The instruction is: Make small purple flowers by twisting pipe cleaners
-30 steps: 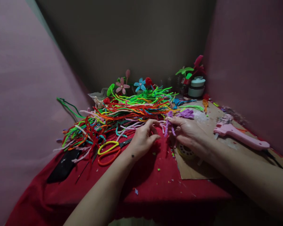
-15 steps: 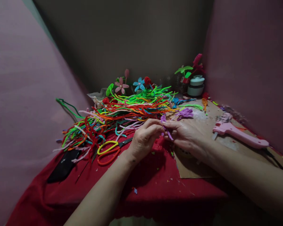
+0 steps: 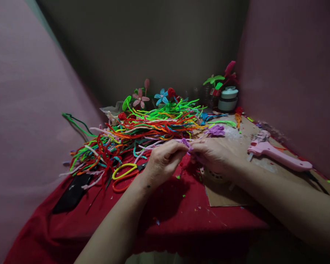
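My left hand point(image 3: 163, 161) and my right hand point(image 3: 213, 156) meet over the red cloth point(image 3: 165, 216), fingertips pinched together on a small purple pipe cleaner piece point(image 3: 186, 143). Only a short fuzzy bit of it shows between the fingers. Just behind the hands lies a big pile of coloured pipe cleaners point(image 3: 143, 132). A purple pipe-cleaner flower point(image 3: 216, 130) rests on the cardboard beyond my right hand. Scissors with yellow and orange handles point(image 3: 125, 176) lie left of my left hand.
A pink glue gun point(image 3: 277, 156) lies on the cardboard sheet point(image 3: 244, 146) at right. Finished pipe-cleaner flowers point(image 3: 154, 97) and a white jar point(image 3: 227, 99) stand at the back. A black phone point(image 3: 73, 194) lies at left. Pink walls close in both sides.
My left hand has risen from the cloth and joined my right hand on the purple piece. Both hands have shifted slightly left and up.
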Action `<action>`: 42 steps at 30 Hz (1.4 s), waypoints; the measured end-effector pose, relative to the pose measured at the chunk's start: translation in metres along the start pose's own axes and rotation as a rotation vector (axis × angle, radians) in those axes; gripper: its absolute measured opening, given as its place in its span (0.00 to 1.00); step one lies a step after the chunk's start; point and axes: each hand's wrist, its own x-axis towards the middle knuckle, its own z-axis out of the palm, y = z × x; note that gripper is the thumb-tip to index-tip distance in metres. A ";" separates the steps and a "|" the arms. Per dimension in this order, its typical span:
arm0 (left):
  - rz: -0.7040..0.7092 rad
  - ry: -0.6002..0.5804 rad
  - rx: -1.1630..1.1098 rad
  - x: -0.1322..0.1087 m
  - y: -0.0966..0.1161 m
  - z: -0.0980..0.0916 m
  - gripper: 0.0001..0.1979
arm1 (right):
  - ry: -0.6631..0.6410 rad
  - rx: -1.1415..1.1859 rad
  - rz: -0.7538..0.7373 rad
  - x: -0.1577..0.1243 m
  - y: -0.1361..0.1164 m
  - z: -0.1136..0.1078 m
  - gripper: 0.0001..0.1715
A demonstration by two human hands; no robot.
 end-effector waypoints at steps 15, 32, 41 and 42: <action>0.016 -0.237 0.392 -0.007 -0.007 0.005 0.05 | 0.049 -0.609 -0.049 -0.014 -0.026 0.013 0.08; -0.021 -0.396 0.505 -0.011 -0.001 0.017 0.10 | 0.093 -0.630 -0.189 -0.013 -0.011 0.014 0.10; -0.491 0.058 -0.456 0.002 -0.006 0.012 0.13 | 0.091 -0.201 0.011 -0.012 -0.014 0.012 0.05; -0.577 0.096 -0.569 0.003 -0.006 0.012 0.15 | 0.083 -0.176 0.007 -0.012 -0.015 0.013 0.05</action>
